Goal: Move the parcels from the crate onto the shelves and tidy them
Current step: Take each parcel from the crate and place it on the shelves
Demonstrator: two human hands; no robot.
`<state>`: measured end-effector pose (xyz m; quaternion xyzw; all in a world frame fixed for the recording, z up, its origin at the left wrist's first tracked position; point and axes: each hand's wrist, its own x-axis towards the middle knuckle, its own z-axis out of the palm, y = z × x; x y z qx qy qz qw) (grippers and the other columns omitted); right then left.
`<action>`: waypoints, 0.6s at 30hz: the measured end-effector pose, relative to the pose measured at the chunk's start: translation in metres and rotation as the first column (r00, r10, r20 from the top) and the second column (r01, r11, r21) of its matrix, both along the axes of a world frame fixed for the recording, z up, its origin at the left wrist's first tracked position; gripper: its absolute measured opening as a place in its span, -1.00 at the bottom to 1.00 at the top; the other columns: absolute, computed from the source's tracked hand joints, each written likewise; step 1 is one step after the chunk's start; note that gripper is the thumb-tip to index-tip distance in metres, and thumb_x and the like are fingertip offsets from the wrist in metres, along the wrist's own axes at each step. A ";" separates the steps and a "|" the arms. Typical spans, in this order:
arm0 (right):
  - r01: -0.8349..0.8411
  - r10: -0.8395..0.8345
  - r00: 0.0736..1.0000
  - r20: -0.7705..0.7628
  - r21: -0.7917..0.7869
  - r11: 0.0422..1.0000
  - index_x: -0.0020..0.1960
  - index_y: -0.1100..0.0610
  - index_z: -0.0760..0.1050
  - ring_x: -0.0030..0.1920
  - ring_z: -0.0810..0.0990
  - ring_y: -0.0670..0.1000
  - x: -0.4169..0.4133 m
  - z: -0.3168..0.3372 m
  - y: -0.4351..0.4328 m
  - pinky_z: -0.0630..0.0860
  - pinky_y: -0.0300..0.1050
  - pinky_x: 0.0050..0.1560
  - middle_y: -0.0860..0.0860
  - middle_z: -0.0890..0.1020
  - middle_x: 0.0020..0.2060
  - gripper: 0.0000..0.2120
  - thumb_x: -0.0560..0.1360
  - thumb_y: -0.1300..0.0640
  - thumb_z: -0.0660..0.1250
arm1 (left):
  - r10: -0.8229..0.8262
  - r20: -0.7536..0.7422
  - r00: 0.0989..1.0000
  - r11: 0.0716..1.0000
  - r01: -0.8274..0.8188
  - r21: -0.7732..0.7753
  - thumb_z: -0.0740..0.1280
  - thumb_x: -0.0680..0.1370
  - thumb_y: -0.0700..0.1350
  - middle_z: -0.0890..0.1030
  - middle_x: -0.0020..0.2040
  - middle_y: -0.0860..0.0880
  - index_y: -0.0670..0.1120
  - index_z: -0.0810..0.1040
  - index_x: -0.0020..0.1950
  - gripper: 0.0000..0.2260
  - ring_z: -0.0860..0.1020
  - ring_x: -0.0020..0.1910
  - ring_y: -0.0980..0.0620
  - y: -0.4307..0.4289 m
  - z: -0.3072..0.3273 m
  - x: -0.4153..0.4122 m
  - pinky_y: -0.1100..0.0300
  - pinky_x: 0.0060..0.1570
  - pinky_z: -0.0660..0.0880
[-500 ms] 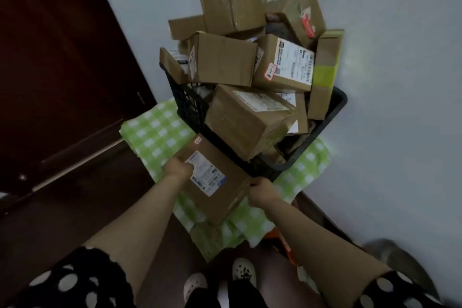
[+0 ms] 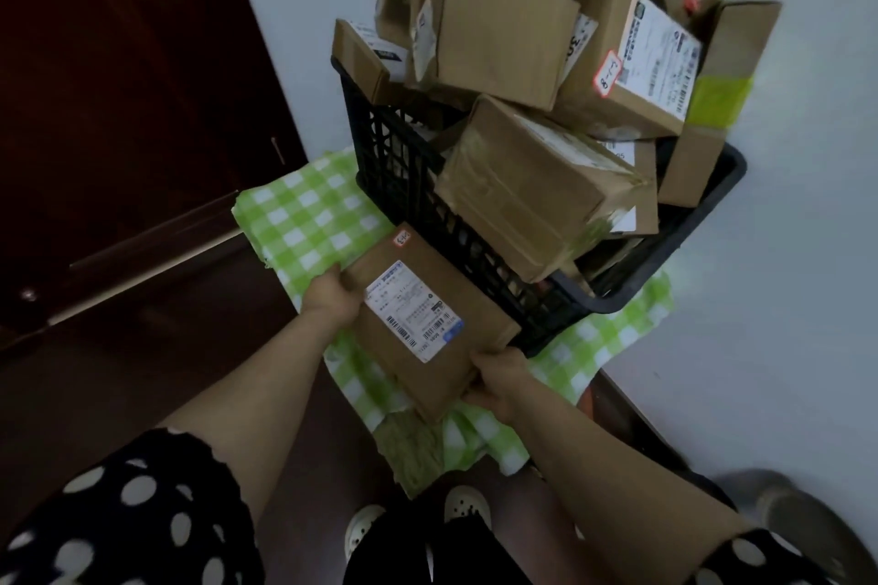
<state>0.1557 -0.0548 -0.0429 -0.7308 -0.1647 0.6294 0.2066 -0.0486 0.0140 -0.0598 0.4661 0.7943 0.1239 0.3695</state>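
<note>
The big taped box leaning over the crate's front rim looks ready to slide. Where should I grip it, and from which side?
With the flat parcel put down, take the taped box from the front, probably: right hand under the low corner overhanging the crate rim, left hand on its upper left end. It tilts outward, and boxes pile behind it.

A green-checked cloth lies draped with its edge hanging toward the dark floor, between a dark wooden door and a pale wall.
</note>
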 end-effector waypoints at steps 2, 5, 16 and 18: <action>-0.009 0.008 0.999 0.031 0.025 1.000 0.09 0.30 0.46 0.12 0.57 0.26 -0.006 0.005 -0.005 0.57 0.14 0.03 0.34 0.52 0.20 -0.85 0.62 0.29 0.14 | 0.052 -0.004 0.999 0.997 -0.051 0.050 0.31 0.55 -0.15 0.44 0.35 -0.25 -0.25 0.35 0.42 -0.54 0.41 0.32 -0.23 -0.008 0.013 -0.007 0.04 0.25 0.37; -0.058 0.055 0.997 0.051 0.061 0.996 0.15 0.31 0.46 0.02 0.58 0.22 -0.020 0.025 -0.013 0.59 0.12 -0.05 0.31 0.56 0.14 -0.82 0.59 0.30 0.18 | 0.163 0.051 0.985 0.983 -0.167 0.075 0.33 0.52 -0.16 0.51 0.28 -0.22 -0.21 0.45 0.35 -0.60 0.48 0.25 -0.20 -0.024 0.044 -0.029 0.06 0.20 0.43; -0.175 0.195 0.981 -0.013 0.387 0.905 0.21 0.28 0.42 0.10 0.55 0.18 -0.110 0.157 -0.029 0.55 0.08 0.05 0.16 0.55 0.08 -0.77 0.57 0.25 0.27 | 0.472 0.301 0.829 0.801 -0.546 0.245 0.42 0.47 -0.12 0.58 0.09 -0.11 -0.13 0.52 0.13 -0.73 0.55 0.03 -0.07 -0.092 0.203 -0.136 0.09 0.08 0.48; -0.204 0.230 0.973 0.008 0.496 0.844 0.22 0.30 0.44 0.04 0.55 0.13 -0.120 0.177 -0.028 0.55 0.09 0.10 0.18 0.57 0.12 -0.75 0.56 0.25 0.27 | 0.488 0.362 0.794 0.756 -0.592 0.279 0.44 0.46 -0.10 0.59 0.03 -0.11 -0.13 0.50 0.06 -0.76 0.56 -0.03 -0.06 -0.102 0.225 -0.148 0.05 0.02 0.52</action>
